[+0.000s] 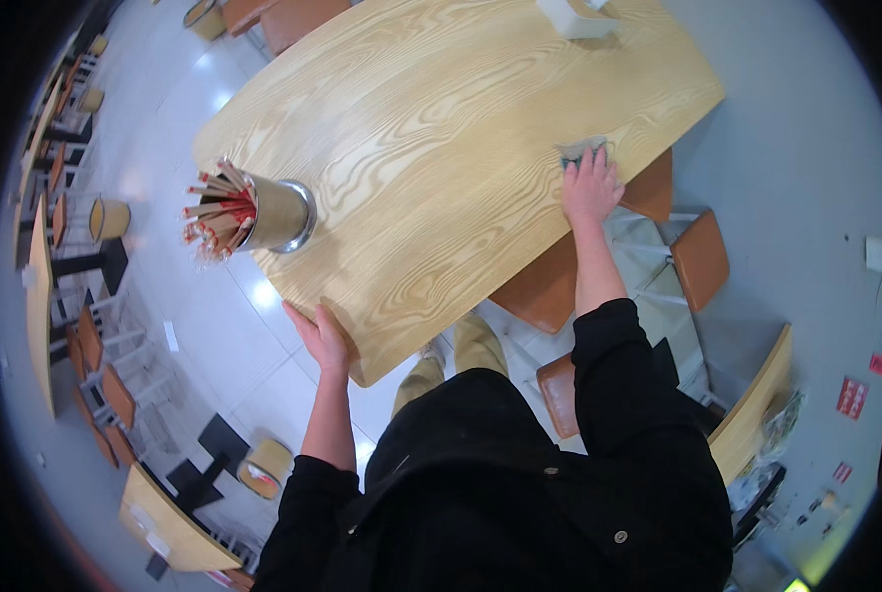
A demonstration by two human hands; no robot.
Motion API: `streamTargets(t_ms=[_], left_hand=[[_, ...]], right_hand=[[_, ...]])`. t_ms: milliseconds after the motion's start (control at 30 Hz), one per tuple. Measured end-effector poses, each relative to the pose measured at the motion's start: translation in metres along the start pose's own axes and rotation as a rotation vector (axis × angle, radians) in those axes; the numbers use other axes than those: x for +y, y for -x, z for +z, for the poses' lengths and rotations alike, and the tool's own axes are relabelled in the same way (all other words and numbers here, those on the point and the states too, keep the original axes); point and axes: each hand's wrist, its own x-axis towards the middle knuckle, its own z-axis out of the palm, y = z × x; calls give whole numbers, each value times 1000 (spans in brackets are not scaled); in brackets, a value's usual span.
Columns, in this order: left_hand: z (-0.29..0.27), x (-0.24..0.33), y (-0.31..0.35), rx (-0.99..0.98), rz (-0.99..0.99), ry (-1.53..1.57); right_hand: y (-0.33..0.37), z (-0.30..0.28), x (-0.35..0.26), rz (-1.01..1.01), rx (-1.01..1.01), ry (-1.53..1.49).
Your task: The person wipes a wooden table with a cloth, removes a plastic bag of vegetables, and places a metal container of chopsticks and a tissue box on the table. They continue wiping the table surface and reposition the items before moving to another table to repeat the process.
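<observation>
1. Head view, room: a pale tiled floor [204,306] spreads to the left, with wooden tables, brown-seated chairs [115,395] and tan bins [109,219] along that side; a grey wall [806,168] curves up on the right.
2. Head view, surface: a light wood-grain table [431,197] stretches ahead of the person, set at a slant. Brown seats [699,259] stand beside and partly under its right edge.
3. Head view, right hand: the right hand [592,187] lies over a greyish cloth [584,148] on the tabletop, near the right edge. Its fingers are slightly parted and lie on the cloth; I cannot tell whether they pinch any of it. Part of the cloth shows beyond the fingertips.
4. Head view, left hand: the left hand [323,340] is at the near-left edge of the table, thumb apart from the fingers, holding no loose item. Whether it grips the edge, I cannot tell.
5. Head view, other things: a tan cylindrical holder [278,215] with a shiny metal base stands near the left edge, full of red-marked wrapped chopsticks [222,212]. A white box [574,20] sits at the far side.
</observation>
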Motion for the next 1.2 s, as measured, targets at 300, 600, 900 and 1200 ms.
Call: streamTargets(t_ms=[300,600,900,1200], left_hand=[[7,23,11,86,-31,-107],[7,24,8,82,-23,-63],[6,26,7,90,-72,-142],[5,19,7,96,-7,-148]], right_hand=[[14,-1,-9,6,77,7],[14,-6,-14,63,23,-30],[34,-30,-69,33,-53,59],[-19,2,-84,-582,-103,-1]])
